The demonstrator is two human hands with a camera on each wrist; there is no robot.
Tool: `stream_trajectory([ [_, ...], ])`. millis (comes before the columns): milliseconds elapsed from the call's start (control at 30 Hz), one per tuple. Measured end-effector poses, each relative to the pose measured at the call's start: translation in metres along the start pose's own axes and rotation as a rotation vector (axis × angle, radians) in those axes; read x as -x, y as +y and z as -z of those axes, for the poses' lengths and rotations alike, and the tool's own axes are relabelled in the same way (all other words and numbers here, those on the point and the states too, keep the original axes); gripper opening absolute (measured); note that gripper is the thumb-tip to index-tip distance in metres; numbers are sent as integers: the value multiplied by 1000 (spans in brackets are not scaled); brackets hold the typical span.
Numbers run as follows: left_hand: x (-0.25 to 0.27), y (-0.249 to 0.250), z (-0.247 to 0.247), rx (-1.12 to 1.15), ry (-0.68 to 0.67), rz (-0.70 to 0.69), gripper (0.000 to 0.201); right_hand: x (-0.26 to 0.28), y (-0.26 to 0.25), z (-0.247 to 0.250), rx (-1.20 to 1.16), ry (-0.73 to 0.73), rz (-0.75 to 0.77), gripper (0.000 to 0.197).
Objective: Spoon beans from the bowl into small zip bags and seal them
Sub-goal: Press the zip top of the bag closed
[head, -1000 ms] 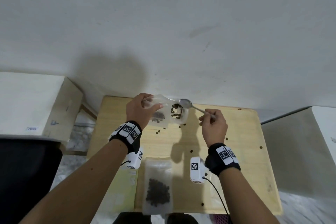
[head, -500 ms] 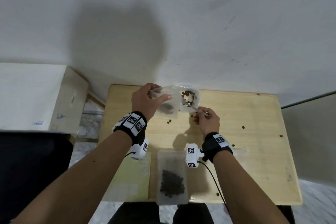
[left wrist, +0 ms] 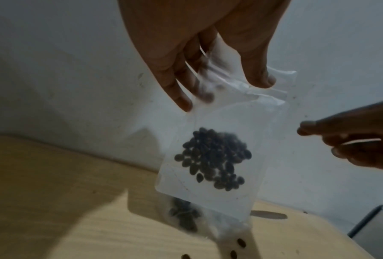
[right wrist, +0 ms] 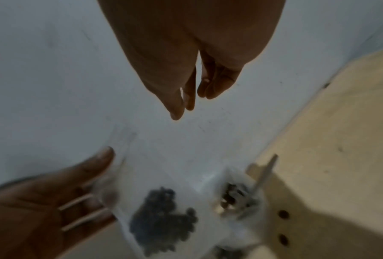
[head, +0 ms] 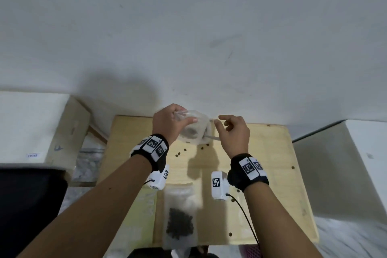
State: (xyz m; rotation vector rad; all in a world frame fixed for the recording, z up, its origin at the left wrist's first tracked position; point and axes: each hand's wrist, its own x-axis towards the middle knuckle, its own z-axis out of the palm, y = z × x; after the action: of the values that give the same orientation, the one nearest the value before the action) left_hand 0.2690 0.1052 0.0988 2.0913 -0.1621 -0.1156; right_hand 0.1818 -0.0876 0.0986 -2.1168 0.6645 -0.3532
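While the left hand (head: 167, 123) pinches the top edge of a small zip bag (left wrist: 210, 157) between thumb and fingers, the bag hangs below it with dark beans (left wrist: 215, 157) pooled inside. The right hand (head: 233, 134), just beside the bag, holds nothing, its fingers loosely extended. Beneath both hands sits the bowl (right wrist: 237, 198), blurred, apparently with the spoon (right wrist: 263, 177) resting in it. Nearer the wrists lies a filled zip bag (head: 180, 213) on the table (head: 272, 153).

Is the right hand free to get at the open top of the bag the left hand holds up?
Probably yes. The right hand is empty, beside the bag, with nothing between them. The spoon rests in the bowl. The left hand pinches only one top corner.
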Motion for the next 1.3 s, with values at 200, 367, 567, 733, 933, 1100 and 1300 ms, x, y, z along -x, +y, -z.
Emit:
stream_trajectory([
  [200, 18, 44, 2, 41, 52, -143, 39, 9, -35, 30, -227, -161, 119, 6],
  [367, 32, 74, 10, 151, 55, -166, 25, 7, -50, 70, -229, -86, 184, 3],
  [567, 50, 120, 32, 289, 34, -137, 10, 6, -76, 121, -246, -27, 275, 5],
  [733, 69, 166, 42, 334, 72, -230, 5, 14, -96, 156, -181, 34, 414, 8],
  [933, 91, 209, 47, 335, 100, -338, 5, 30, -114, 188, -158, 91, 533, 10],
  [1100, 106, 235, 58, 409, 10, -332, 11, 41, -124, 223, -353, -6, 518, 5],
  [1300, 127, 257, 59, 413, -35, -399, 7, 50, -127, 255, -443, -156, 563, 7],
])
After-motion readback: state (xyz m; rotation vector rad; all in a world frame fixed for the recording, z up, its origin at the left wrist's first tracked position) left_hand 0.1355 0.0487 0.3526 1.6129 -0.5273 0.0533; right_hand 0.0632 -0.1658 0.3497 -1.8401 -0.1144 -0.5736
